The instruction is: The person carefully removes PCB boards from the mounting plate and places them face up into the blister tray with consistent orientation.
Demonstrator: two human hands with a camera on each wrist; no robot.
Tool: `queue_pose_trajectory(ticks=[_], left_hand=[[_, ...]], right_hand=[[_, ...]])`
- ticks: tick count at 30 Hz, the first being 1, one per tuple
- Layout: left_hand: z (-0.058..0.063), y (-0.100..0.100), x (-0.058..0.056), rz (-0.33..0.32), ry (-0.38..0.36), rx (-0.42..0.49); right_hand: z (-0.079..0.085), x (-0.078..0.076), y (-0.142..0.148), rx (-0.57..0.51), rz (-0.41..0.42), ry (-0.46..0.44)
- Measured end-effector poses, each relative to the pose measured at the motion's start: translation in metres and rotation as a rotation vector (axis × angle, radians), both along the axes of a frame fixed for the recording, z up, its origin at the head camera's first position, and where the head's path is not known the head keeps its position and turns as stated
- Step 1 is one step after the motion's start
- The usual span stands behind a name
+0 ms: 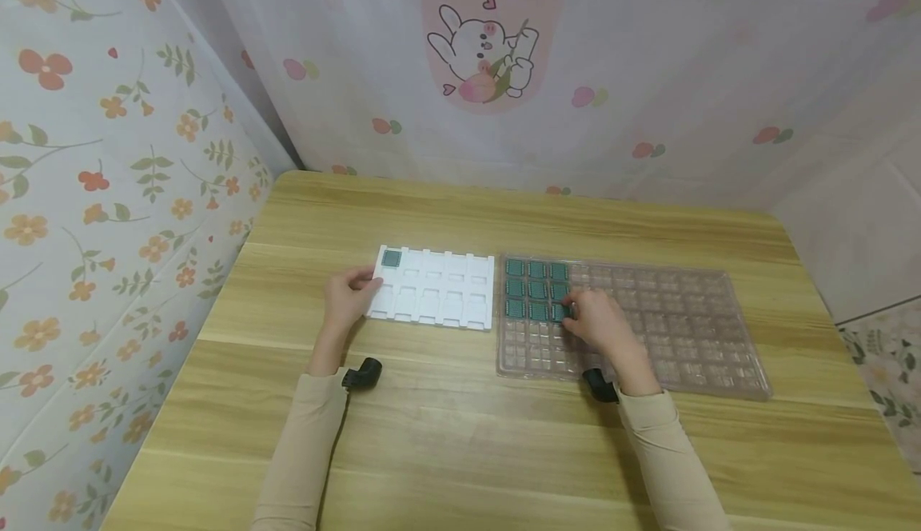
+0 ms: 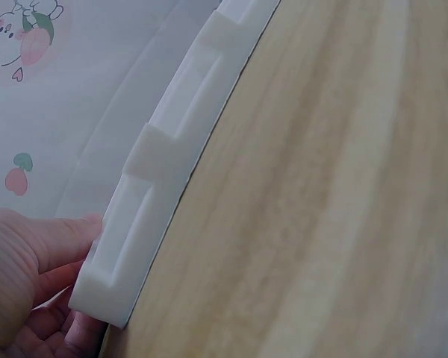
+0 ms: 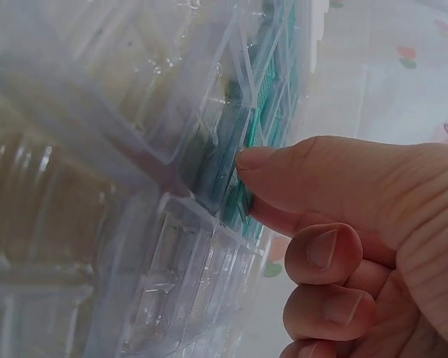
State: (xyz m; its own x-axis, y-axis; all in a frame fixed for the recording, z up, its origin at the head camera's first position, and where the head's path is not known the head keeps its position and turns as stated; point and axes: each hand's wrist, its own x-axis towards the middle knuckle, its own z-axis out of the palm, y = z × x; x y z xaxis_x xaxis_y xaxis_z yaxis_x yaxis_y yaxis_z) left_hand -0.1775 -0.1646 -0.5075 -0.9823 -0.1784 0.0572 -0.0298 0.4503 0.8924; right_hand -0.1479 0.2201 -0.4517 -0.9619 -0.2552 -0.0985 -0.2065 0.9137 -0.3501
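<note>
A white plastic tray (image 1: pixel 432 287) with two rows of pockets lies left of centre, one square green chip (image 1: pixel 392 258) in its far left pocket. My left hand (image 1: pixel 349 299) grips its left edge; in the left wrist view the thumb (image 2: pixel 75 235) presses the tray's side wall (image 2: pixel 145 194). Right of it lies a clear plastic tray (image 1: pixel 676 331) holding several green chips (image 1: pixel 537 289) in its left columns. Over it, my right hand (image 1: pixel 599 321) pinches a green chip (image 3: pixel 243 200) between thumb and forefinger, the other fingers curled in. The forefinger's tip is partly hidden behind the thumb.
Both trays rest on a wood-grain table (image 1: pixel 460 451). Black angled pieces (image 1: pixel 365 373) sit at both wrists, by the sleeve cuffs. A printed curtain (image 1: pixel 345 51) hangs behind the table's far edge, and a floral cloth (image 1: pixel 108 219) hangs along the left.
</note>
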Motion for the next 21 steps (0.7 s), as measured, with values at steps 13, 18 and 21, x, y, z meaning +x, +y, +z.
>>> queue_pose_trajectory(ticks=[13,18,21], left_hand=[[0.0011,0.0001,0.0008,0.004,-0.019,0.002],[-0.0001,0.0000,0.0004,0.004,-0.009,-0.006],[0.0000,0.0003,0.0004,0.006,-0.001,-0.009]], right_hand=[[0.0001,0.0009,-0.0004,0.006,0.003,0.003],[0.0009,0.0010,-0.0004,0.010,0.004,0.011],[0.0009,0.0013,-0.0006,0.012,-0.002,0.012]])
